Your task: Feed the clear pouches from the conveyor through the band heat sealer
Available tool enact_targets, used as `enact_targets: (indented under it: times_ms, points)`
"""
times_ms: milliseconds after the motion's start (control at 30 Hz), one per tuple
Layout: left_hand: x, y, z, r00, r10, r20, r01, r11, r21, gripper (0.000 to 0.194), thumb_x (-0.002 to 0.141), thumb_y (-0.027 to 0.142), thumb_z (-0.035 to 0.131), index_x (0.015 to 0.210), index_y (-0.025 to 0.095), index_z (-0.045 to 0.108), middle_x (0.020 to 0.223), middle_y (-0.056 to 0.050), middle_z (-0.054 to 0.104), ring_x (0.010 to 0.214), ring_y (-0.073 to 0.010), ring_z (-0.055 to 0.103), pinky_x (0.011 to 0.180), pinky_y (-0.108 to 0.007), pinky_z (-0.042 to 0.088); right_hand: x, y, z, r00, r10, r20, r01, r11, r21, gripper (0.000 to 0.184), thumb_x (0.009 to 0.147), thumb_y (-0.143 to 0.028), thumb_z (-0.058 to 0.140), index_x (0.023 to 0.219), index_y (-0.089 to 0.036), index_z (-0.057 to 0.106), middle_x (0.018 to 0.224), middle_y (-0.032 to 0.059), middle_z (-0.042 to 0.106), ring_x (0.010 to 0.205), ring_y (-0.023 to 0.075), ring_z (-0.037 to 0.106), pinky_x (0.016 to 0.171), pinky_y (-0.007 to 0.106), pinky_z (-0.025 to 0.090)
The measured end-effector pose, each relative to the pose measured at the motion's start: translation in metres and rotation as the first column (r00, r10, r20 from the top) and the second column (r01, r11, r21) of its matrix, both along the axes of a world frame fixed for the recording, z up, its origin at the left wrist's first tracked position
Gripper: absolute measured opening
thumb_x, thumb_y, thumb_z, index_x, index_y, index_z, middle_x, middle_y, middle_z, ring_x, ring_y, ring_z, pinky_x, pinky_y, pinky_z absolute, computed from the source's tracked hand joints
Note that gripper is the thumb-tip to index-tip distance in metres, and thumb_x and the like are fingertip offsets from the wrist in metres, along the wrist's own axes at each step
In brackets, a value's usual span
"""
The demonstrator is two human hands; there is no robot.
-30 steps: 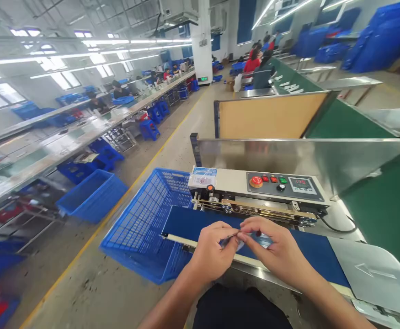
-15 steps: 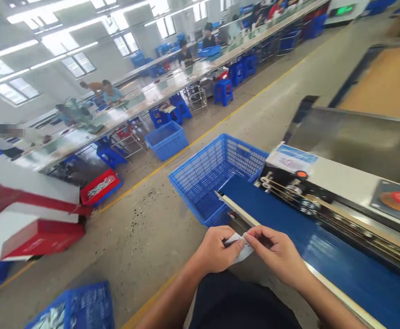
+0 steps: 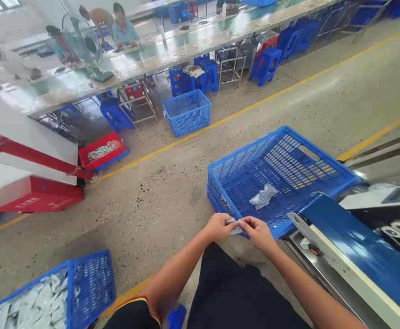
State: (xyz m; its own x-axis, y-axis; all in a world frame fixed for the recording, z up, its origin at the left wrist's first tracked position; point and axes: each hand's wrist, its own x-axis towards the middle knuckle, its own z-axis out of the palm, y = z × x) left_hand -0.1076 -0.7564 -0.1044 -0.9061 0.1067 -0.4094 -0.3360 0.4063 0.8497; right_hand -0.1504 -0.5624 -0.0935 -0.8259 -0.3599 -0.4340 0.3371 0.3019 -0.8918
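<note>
My left hand (image 3: 219, 227) and my right hand (image 3: 257, 233) meet in front of my body. Between them is a small white packet (image 3: 236, 230), thin and partly covered by my fingers. Both hands pinch it, fingertips touching near its upper edge. Whether it is plastic or paper I cannot tell. Just beyond my hands stands a large blue plastic crate (image 3: 246, 154) with slatted walls. In it lie clear plastic bags (image 3: 263, 196), their contents too unclear to make out.
A blue conveyor belt (image 3: 354, 240) on a machine ends over the crate at right. At lower left, another blue crate (image 3: 93, 285) adjoins white bags. A red bin (image 3: 117, 147) and a light blue crate (image 3: 189, 119) stand near a long worktable (image 3: 145, 64) with seated people.
My view has turned right and down, away from the windows and further onto the floor and crate. The clear bags inside the crate now show. Both hands still pinch the white packet.
</note>
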Motion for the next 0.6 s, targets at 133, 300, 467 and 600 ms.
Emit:
enact_targets:
  times_ms: [133, 300, 467, 600]
  points:
    - [-0.031, -0.026, -0.042, 0.988, -0.046, 0.15, 0.028, 0.992, 0.125, 0.059, 0.085, 0.072, 0.066, 0.068, 0.016, 0.067, 0.059, 0.002, 0.052, 0.059, -0.0127, 0.044, 0.055, -0.027, 0.03, -0.024, -0.027, -0.033, 0.997, -0.068, 0.02, 0.066, 0.993, 0.097, 0.069, 0.066, -0.085, 0.072, 0.077, -0.018, 0.073, 0.067, 0.0046, 0.069, 0.064, 0.0195, 0.059, 0.06, 0.032, 0.048]
    - [-0.057, -0.043, -0.074, 0.979, -0.034, 0.2, -0.001, 0.986, 0.169, 0.063, 0.081, 0.076, 0.064, 0.073, 0.014, 0.07, 0.061, 0.002, 0.055, 0.059, -0.0122, 0.044, 0.055, -0.026, 0.03, -0.045, -0.047, -0.06, 0.99, -0.138, 0.032, 0.131, 0.978, 0.165, 0.066, 0.07, -0.083, 0.071, 0.08, -0.017, 0.073, 0.073, 0.0072, 0.073, 0.067, 0.0205, 0.061, 0.066, 0.034, 0.05]
    - [-0.069, -0.057, -0.096, 0.98, 0.019, 0.198, -0.043, 0.992, 0.117, 0.058, 0.08, 0.072, 0.068, 0.072, 0.015, 0.07, 0.061, 0.003, 0.048, 0.061, -0.0121, 0.041, 0.057, -0.027, 0.028, -0.056, -0.061, -0.079, 0.996, -0.054, -0.065, 0.071, 0.953, 0.293, 0.065, 0.077, -0.081, 0.065, 0.085, -0.017, 0.075, 0.083, 0.0111, 0.077, 0.073, 0.0235, 0.065, 0.074, 0.037, 0.052]
    - [-0.077, -0.062, -0.11, 0.983, 0.032, 0.182, -0.048, 0.995, 0.084, 0.055, 0.086, 0.068, 0.064, 0.072, 0.015, 0.069, 0.061, 0.003, 0.049, 0.061, -0.0126, 0.041, 0.059, -0.028, 0.028, -0.055, -0.073, -0.089, 0.954, -0.033, -0.298, 0.16, 0.896, 0.414, 0.063, 0.091, -0.074, 0.055, 0.091, -0.016, 0.077, 0.097, 0.0153, 0.077, 0.081, 0.0239, 0.066, 0.082, 0.038, 0.052]
